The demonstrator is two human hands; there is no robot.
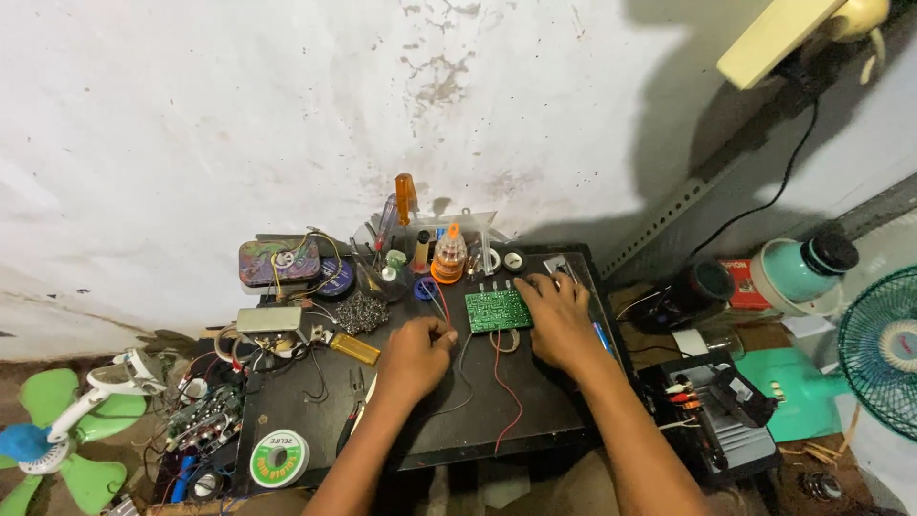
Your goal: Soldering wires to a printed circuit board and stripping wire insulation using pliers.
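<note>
A green circuit board (497, 310) lies on the black work table (449, 420), with red and dark wires trailing from it toward the front. My right hand (557, 320) rests on the board's right edge, fingers spread over it. My left hand (416, 354) is closed just left of the board, pinching thin wires near a small blue part (424, 288). What exactly sits between the fingers is too small to tell.
Bottles, an orange-handled screwdriver (406, 198) and a clear tray stand at the table's back. A solder spool (278, 459) lies front left, pliers (351, 413) beside it. Green fan parts (57, 440) sit on the floor left, a teal fan (884, 349) and a device (726, 420) right.
</note>
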